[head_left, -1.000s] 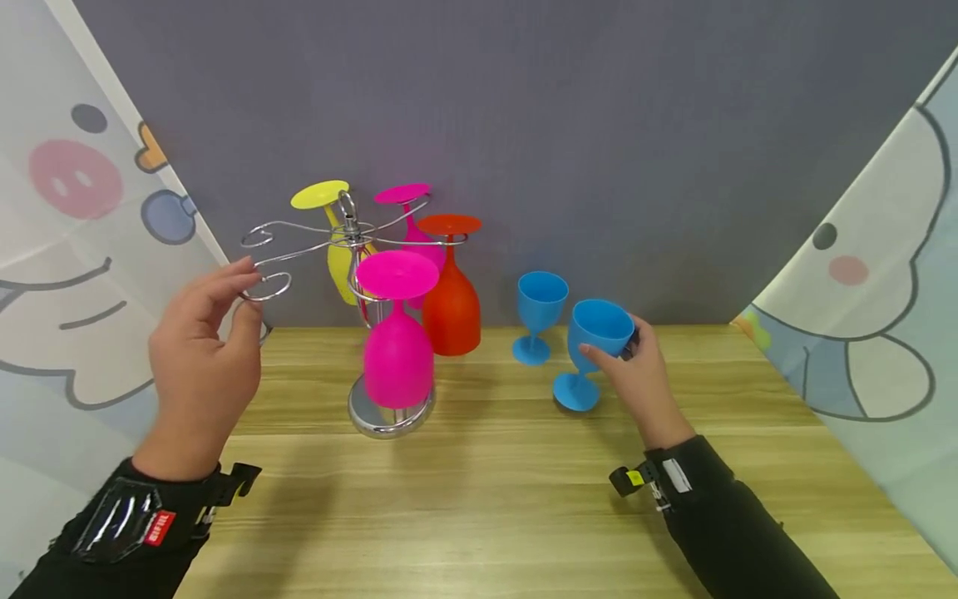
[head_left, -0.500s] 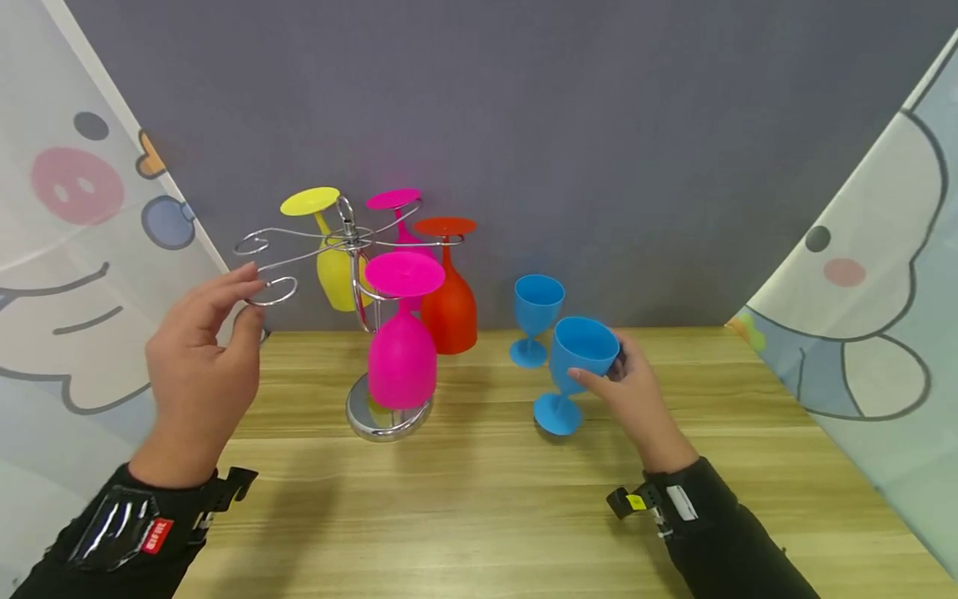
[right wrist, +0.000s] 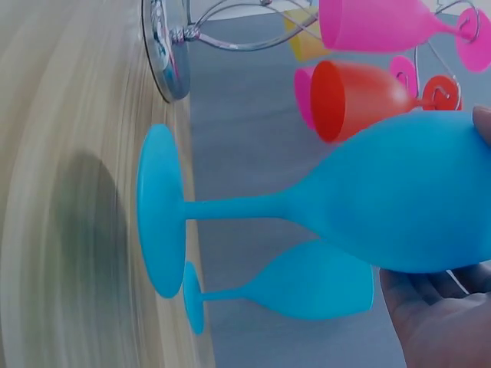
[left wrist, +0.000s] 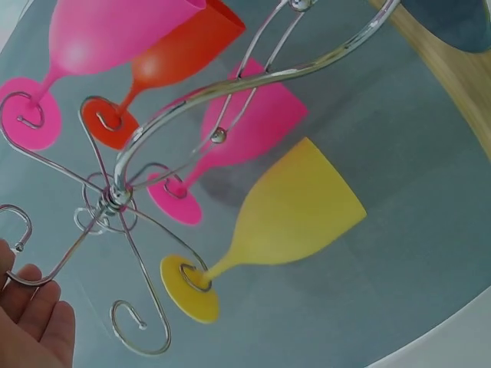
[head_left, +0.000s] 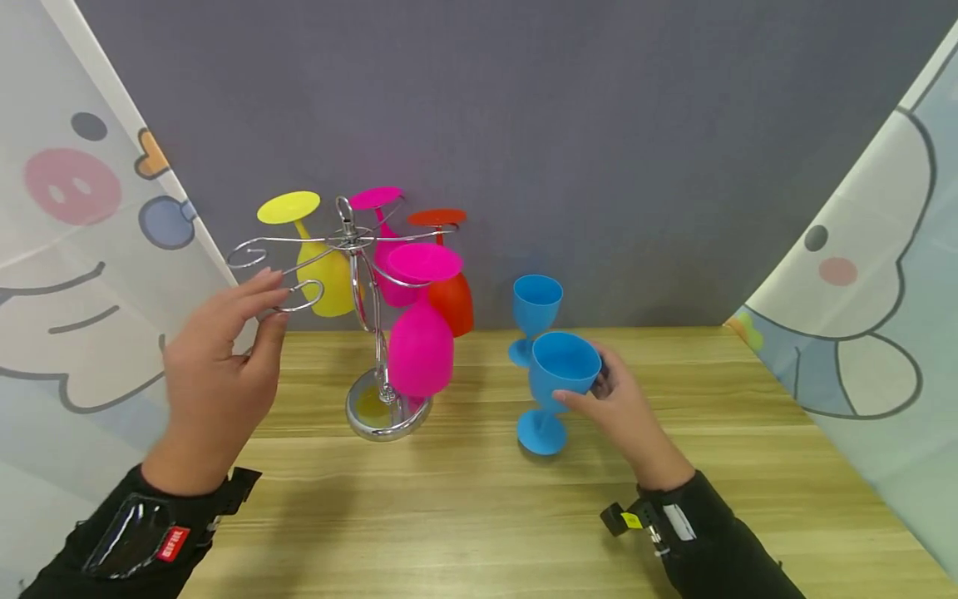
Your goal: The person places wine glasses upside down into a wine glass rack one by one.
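Currently the right grip point(head_left: 627, 409) holds a blue goblet point(head_left: 560, 395) by its bowl above the desk point(head_left: 479, 516); the left grip point(head_left: 224, 358) pinches one end of the wire rack point(head_left: 351, 240). A sideways swing could topple the other blue goblet point(head_left: 535, 312) (upright near the desk's far edge), a jerk unhook the inverted goblets point(head_left: 421, 353). The held one shows no contents.

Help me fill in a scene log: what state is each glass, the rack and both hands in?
Rack: standing upright, partly filled
Yellow glass: hanging upside down
Front pink glass: hanging upside down
Back pink glass: hanging upside down
Orange glass: hanging upside down
Near blue glass: upright, held above the table
Far blue glass: upright, standing on the table
Left hand: pinching a free rack hook
Right hand: gripping the near blue glass
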Action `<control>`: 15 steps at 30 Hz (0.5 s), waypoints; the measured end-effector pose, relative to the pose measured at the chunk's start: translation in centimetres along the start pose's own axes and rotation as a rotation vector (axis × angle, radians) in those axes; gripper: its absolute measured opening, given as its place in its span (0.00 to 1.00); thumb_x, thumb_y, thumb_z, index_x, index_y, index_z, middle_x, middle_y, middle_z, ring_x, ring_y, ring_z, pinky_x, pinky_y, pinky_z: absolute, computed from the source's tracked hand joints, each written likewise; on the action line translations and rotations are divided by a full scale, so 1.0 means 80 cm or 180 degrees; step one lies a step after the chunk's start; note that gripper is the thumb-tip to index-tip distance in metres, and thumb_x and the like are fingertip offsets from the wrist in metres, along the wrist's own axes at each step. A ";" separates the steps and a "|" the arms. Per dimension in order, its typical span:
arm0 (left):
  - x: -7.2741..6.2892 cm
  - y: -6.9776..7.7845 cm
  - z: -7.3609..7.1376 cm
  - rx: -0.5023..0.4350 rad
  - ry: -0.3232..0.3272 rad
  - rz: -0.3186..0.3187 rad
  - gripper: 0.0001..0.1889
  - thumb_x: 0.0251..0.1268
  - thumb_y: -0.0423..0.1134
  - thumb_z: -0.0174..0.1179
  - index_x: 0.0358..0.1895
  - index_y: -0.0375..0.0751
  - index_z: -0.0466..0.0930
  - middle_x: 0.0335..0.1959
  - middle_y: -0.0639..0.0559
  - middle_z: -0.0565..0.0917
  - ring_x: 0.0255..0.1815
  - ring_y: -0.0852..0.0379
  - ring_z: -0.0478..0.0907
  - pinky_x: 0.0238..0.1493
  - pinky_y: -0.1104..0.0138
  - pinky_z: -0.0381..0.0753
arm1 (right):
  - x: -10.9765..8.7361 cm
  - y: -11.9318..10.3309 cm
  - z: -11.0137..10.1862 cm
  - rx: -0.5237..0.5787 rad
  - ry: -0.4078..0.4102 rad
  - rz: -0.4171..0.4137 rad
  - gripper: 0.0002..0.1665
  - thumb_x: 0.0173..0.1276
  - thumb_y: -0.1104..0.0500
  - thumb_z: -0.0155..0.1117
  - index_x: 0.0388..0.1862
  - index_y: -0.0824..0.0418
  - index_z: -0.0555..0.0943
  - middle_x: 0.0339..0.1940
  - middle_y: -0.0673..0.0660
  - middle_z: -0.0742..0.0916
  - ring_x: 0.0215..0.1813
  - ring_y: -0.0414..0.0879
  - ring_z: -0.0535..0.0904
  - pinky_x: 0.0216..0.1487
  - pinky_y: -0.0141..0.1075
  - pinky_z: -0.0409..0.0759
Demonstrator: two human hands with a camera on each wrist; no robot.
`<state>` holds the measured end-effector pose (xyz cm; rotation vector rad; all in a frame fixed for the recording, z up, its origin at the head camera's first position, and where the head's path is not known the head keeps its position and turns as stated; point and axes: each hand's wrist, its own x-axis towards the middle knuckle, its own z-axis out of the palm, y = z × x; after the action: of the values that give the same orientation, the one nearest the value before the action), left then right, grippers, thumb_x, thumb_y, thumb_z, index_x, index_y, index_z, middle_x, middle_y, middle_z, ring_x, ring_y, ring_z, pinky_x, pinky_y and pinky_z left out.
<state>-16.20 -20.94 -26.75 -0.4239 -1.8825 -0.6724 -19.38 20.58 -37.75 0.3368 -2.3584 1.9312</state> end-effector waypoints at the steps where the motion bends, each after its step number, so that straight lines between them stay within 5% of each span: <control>1: 0.000 0.001 0.001 -0.0021 -0.0010 0.0027 0.13 0.64 0.21 0.65 0.50 0.29 0.87 0.55 0.42 0.87 0.62 0.46 0.82 0.68 0.71 0.70 | -0.001 -0.002 0.001 0.0005 -0.0029 -0.0025 0.49 0.66 0.57 0.77 0.78 0.62 0.60 0.73 0.61 0.73 0.75 0.60 0.68 0.75 0.58 0.65; 8: 0.000 0.010 0.005 -0.0145 -0.0034 0.0139 0.11 0.65 0.22 0.65 0.49 0.28 0.87 0.54 0.41 0.87 0.63 0.46 0.81 0.70 0.68 0.71 | -0.013 -0.014 0.006 0.0109 -0.0296 -0.0058 0.47 0.66 0.60 0.76 0.79 0.60 0.61 0.74 0.60 0.72 0.76 0.60 0.67 0.73 0.56 0.68; 15: 0.000 0.016 0.014 -0.0392 0.0118 0.0185 0.09 0.63 0.24 0.65 0.46 0.27 0.88 0.51 0.39 0.88 0.61 0.46 0.82 0.68 0.65 0.73 | -0.028 -0.026 0.008 0.0415 -0.0615 -0.0153 0.47 0.65 0.64 0.75 0.79 0.60 0.62 0.72 0.61 0.74 0.73 0.61 0.70 0.65 0.41 0.78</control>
<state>-16.32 -19.23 -26.74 -0.5396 -1.7928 -0.7546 -16.68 19.88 -36.30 0.6095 -2.3147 2.1230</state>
